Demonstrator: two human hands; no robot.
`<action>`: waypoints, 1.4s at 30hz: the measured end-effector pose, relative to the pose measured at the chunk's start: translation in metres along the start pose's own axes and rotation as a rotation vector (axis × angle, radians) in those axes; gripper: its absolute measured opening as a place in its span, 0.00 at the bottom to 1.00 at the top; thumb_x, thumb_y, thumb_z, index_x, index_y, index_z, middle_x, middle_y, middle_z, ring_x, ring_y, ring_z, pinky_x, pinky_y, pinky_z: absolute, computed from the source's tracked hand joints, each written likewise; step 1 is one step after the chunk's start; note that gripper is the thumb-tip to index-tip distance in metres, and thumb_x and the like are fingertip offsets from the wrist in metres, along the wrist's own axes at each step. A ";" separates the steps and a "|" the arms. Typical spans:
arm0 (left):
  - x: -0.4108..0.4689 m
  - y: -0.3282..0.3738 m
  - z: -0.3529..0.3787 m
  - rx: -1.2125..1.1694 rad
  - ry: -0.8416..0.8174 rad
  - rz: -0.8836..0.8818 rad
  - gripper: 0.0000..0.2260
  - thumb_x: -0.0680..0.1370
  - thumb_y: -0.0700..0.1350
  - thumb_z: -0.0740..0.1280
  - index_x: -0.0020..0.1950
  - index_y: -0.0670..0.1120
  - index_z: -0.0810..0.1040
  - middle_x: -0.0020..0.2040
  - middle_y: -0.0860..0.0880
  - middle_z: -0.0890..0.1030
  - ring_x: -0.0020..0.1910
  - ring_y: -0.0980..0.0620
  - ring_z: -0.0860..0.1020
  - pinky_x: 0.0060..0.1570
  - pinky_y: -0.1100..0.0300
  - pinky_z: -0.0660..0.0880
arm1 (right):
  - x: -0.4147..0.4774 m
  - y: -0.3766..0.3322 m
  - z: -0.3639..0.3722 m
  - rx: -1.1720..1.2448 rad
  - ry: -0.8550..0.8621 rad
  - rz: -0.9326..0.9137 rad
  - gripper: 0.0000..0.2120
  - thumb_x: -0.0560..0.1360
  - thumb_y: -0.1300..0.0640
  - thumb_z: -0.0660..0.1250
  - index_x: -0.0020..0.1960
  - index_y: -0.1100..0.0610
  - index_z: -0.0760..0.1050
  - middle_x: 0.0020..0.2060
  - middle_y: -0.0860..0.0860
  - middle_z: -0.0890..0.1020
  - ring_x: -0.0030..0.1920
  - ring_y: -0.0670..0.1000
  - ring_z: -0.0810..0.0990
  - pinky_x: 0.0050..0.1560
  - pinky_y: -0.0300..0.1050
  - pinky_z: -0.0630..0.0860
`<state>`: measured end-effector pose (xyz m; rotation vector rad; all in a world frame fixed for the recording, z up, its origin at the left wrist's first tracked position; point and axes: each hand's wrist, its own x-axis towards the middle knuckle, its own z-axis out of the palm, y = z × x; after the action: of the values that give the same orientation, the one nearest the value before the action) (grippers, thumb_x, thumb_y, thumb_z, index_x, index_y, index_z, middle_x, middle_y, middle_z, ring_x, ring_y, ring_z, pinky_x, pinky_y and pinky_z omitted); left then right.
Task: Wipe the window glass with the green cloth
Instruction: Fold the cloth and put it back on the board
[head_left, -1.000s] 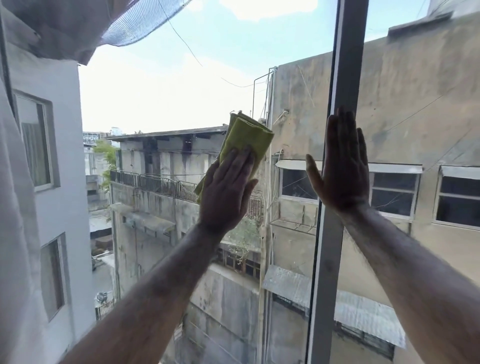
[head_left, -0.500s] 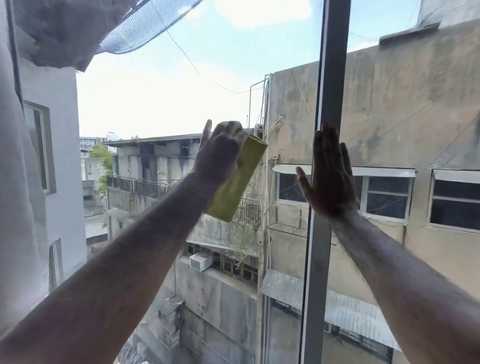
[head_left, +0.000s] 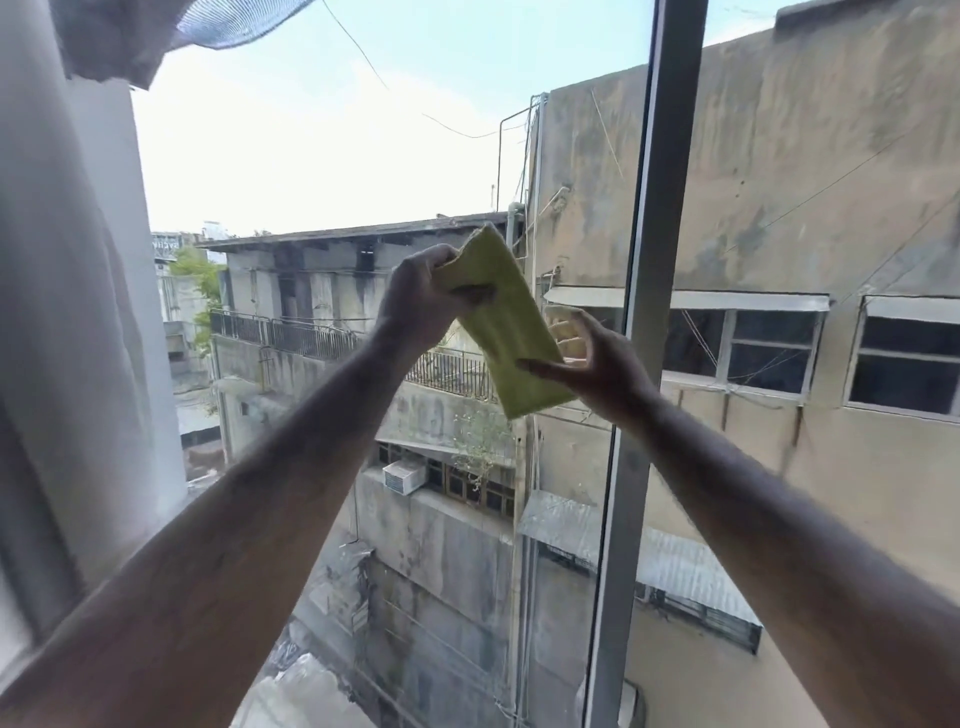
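A folded green cloth (head_left: 506, 332) hangs slanted in front of the window glass (head_left: 311, 171), lifted off the pane. My left hand (head_left: 415, 304) grips the cloth's upper end in a fist. My right hand (head_left: 592, 358) is at the cloth's lower end, thumb in front and fingers behind it, pinching it. Both forearms reach up from the bottom corners of the view. The grey vertical window frame bar (head_left: 654, 291) stands just right of my right hand.
A pale curtain (head_left: 67, 312) hangs along the left edge, with netted fabric (head_left: 228, 26) bunched at the top left. Beyond the glass are weathered concrete buildings and sky. A second pane (head_left: 831, 208) lies right of the frame bar.
My left hand pulled the cloth off the glass and closed on its top end. My right hand left the frame bar and moved left to take the cloth's lower end.
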<state>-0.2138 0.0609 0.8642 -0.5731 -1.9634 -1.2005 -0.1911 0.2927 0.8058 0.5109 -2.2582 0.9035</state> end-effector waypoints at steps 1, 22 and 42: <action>-0.010 -0.006 -0.002 -0.120 -0.007 -0.079 0.14 0.70 0.41 0.82 0.53 0.43 0.83 0.47 0.44 0.85 0.45 0.42 0.83 0.40 0.52 0.82 | -0.005 0.005 0.009 0.092 -0.077 0.066 0.27 0.71 0.48 0.82 0.67 0.54 0.81 0.47 0.36 0.86 0.38 0.31 0.82 0.40 0.25 0.76; -0.458 -0.278 0.041 -0.452 -0.373 -1.215 0.05 0.79 0.35 0.74 0.50 0.44 0.82 0.39 0.52 0.87 0.35 0.54 0.86 0.33 0.59 0.86 | -0.366 0.174 0.246 0.758 -0.290 1.082 0.09 0.72 0.65 0.81 0.49 0.55 0.89 0.42 0.48 0.91 0.38 0.45 0.88 0.35 0.40 0.86; -0.918 -0.403 0.125 0.136 -0.971 -1.558 0.10 0.75 0.42 0.79 0.53 0.40 0.85 0.40 0.43 0.81 0.39 0.48 0.79 0.38 0.54 0.83 | -0.817 0.281 0.403 0.254 -0.594 1.700 0.18 0.70 0.68 0.82 0.58 0.67 0.84 0.53 0.70 0.87 0.47 0.58 0.85 0.60 0.59 0.86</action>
<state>0.0269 -0.0054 -0.1152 0.8906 -3.4547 -1.7174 0.0684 0.2890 -0.1120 -1.5347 -2.8164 1.9402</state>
